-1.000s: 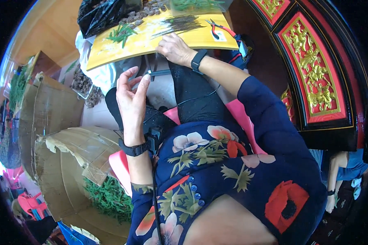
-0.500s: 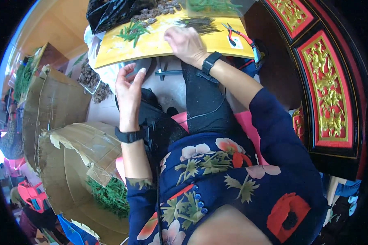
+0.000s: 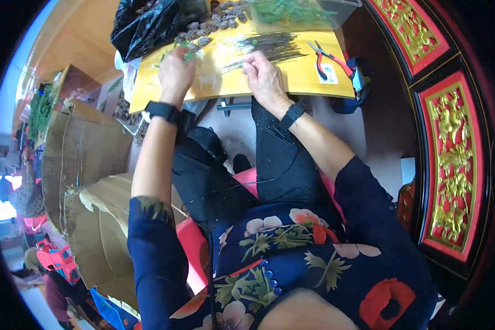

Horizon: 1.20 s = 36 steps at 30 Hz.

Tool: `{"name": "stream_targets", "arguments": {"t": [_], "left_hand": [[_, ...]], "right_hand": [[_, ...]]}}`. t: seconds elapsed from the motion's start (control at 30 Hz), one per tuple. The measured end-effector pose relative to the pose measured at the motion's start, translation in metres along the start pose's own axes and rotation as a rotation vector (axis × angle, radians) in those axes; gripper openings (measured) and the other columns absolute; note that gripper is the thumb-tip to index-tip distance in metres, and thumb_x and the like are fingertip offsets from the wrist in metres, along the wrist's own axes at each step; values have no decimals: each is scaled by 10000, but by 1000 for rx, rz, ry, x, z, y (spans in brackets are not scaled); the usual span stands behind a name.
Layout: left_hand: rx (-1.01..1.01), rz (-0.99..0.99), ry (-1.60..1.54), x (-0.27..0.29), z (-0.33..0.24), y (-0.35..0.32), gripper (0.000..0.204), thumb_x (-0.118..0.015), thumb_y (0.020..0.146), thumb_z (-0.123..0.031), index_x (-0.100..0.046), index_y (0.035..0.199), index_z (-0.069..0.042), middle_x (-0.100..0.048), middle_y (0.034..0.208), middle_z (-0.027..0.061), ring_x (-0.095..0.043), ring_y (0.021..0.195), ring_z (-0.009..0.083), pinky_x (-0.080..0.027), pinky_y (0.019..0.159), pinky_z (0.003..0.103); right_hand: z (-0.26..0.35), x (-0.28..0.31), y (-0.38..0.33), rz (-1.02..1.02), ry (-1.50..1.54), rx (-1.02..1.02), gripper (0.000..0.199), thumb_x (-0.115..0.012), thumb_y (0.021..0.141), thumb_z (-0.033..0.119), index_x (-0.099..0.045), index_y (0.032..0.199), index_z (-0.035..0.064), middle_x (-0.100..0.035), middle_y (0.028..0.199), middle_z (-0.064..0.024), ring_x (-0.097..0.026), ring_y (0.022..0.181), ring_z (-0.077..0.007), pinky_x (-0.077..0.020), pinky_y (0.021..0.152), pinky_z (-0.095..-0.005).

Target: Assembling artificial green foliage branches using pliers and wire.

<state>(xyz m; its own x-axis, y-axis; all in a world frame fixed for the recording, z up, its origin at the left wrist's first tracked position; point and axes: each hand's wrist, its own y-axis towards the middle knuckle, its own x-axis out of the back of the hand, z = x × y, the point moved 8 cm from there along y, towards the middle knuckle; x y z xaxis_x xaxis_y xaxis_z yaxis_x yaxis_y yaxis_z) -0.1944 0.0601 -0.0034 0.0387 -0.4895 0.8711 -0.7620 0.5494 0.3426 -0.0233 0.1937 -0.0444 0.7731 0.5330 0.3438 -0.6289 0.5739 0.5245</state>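
My left hand reaches over a small heap of green artificial leaf sprigs at the left of the yellow board. Its fingertips are hidden behind the hand, so its grip is unclear. Next to a spread bundle of thin dark wires, my right hand is closed in a pinch. What lies between its fingers is too small to make out. Red-and-black pliers rest with open jaws on the board, right of the wires.
Brown pine cones lie along the board's far side, beside a black plastic bag. A clear tub of greenery stands at the far right. A torn cardboard box is at left, a carved red-and-gold panel at right.
My left hand has moved from the board's near edge forward onto the green sprigs. My right hand has shifted slightly, coming into a pinch at the wires' near left end. The view has tilted a little.
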Motion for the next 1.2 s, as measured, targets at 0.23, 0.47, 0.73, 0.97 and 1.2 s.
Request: {"name": "stream_targets", "arguments": {"t": [0.23,0.47,0.73,0.97,1.2], "left_hand": [[-94,-43,283,-37,-4,48,395,-666,690,-310,-640,1028,-108,-651,949,146,-624,884,315,-480,791,392],[-55,-52,179,-19,-2,50,391,-670,701,-277,-613,1026,-67,-657,913,133,-638,853,292,-495,746,384],[-100,-178,-605,45,-24,-12,200,-585,826,-121,-585,985,0,-639,818,89,-598,745,172,-487,704,271],[-2,-82,-1025,73,-46,-104,234,-555,871,-81,-556,1089,5,-606,853,31,-573,761,109,-473,686,220],[186,-90,-1308,101,-46,-172,239,-556,865,-34,-547,1100,12,-587,942,68,-568,811,108,-473,726,227]], "right_hand": [[8,-7,1,11,142,-37,59,-525,848,40,-495,899,28,-619,685,-102,-628,632,-185,-488,579,-309],[10,-4,3,-28,83,-21,52,-509,856,49,-509,903,28,-597,668,-89,-611,628,-172,-476,581,-303],[42,0,3,-1,175,-11,80,-525,859,76,-550,905,16,-571,661,-56,-552,619,-108,-443,569,-258],[79,10,-20,64,273,5,135,-532,875,115,-579,945,10,-572,685,-19,-494,628,-63,-410,570,-224],[122,23,-50,183,369,94,174,-508,905,132,-580,970,-12,-624,812,-22,-512,674,-52,-413,593,-206]]}}
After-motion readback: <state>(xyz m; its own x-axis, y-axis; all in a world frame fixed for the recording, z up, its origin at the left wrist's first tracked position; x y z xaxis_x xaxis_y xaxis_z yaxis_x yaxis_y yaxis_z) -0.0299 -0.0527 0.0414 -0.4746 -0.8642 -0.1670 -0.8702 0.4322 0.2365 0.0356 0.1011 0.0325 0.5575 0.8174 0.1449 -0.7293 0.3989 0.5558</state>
